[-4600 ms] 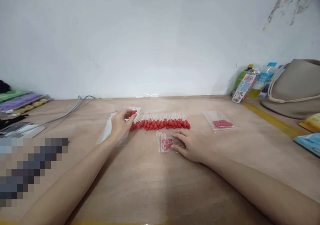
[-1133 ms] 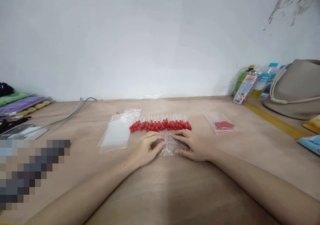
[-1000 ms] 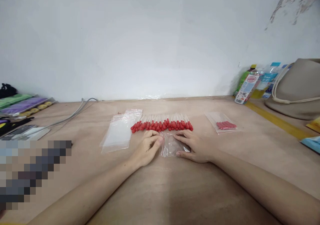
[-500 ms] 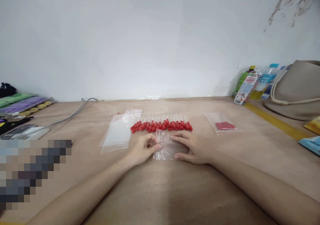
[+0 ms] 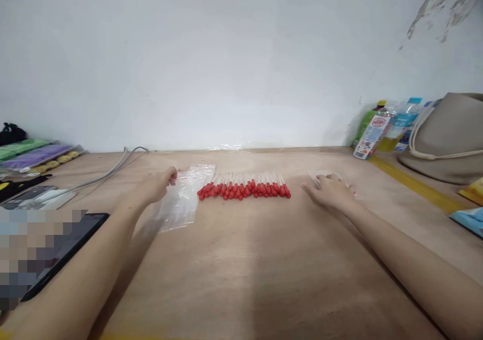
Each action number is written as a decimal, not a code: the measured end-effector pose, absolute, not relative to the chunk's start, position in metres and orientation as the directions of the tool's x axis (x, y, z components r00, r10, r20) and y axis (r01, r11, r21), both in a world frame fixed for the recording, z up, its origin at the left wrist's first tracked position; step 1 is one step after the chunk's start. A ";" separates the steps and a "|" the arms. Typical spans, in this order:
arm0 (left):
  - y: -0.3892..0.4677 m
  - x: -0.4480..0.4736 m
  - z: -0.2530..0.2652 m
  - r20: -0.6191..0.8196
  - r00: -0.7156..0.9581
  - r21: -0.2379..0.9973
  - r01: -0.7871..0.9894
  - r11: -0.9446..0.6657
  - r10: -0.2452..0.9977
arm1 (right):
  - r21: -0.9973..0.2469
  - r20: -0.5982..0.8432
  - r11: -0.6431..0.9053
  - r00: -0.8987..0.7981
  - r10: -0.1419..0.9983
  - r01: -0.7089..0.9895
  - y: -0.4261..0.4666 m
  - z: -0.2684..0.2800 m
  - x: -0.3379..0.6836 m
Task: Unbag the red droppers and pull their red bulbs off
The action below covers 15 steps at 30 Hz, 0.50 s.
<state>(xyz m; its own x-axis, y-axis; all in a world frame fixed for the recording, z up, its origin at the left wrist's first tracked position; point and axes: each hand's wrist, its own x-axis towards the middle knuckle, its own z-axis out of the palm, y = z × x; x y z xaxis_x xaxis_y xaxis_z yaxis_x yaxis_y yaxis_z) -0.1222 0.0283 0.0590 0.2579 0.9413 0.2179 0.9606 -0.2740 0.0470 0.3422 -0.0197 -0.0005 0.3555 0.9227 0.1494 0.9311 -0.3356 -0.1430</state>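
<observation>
My left hand [image 5: 160, 185] is at the upper left edge of a stack of clear zip bags [image 5: 181, 206] with red seal lines, fingers curled and pinching a bag's edge. Flat and with fingers spread, my right hand [image 5: 332, 191] lies over clear plastic [image 5: 314, 175] on the right side of the table. It covers most of that plastic and whatever is in it. Between the hands lies a row of thin pale sticks with red rounded ends [image 5: 243, 189], red ends toward me.
A tablet-like device [image 5: 68, 257], partly pixelated, lies under my left forearm. A grey cable [image 5: 101, 179] and packs of colored items [image 5: 37, 156] are at left. At right stand bottles [image 5: 402, 123], a carton [image 5: 372, 136] and a beige hat [image 5: 449, 134]. A wall closes the back.
The clear bag between my hands has left the middle. My right hand has moved right over the bag with red pieces; my left hand has moved left to the bag stack.
</observation>
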 end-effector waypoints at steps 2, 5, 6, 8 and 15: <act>0.034 -0.114 0.043 0.277 0.259 -0.009 0.964 -0.267 0.925 | -0.114 0.046 -0.354 0.361 0.932 0.928 -0.018 -0.005 0.345; 0.032 -0.091 0.030 0.431 0.291 -0.005 0.947 -0.320 0.854 | -0.095 0.039 -0.313 0.318 0.947 0.945 -0.018 -0.008 0.345; 0.028 -0.081 0.028 0.492 0.317 0.008 0.930 -0.368 0.811 | -0.095 0.059 -0.298 0.304 0.951 0.950 -0.018 -0.009 0.344; 0.018 -0.054 0.026 0.569 0.396 0.054 0.857 -0.513 0.721 | -0.100 0.103 -0.273 0.283 0.954 0.957 -0.019 -0.009 0.343; -0.008 0.041 0.021 0.419 0.644 0.105 0.666 -0.739 0.640 | -0.243 0.231 -0.047 0.105 0.967 0.969 -0.025 -0.010 0.345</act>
<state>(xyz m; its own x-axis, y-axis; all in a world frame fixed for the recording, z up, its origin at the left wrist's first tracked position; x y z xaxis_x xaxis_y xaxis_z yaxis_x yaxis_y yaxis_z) 0.0413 -0.0078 0.0212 0.6442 0.6401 0.4186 0.6658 -0.7387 0.1049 0.3454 -0.0246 -0.0102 0.1045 0.9673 0.2312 0.9689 -0.0465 -0.2432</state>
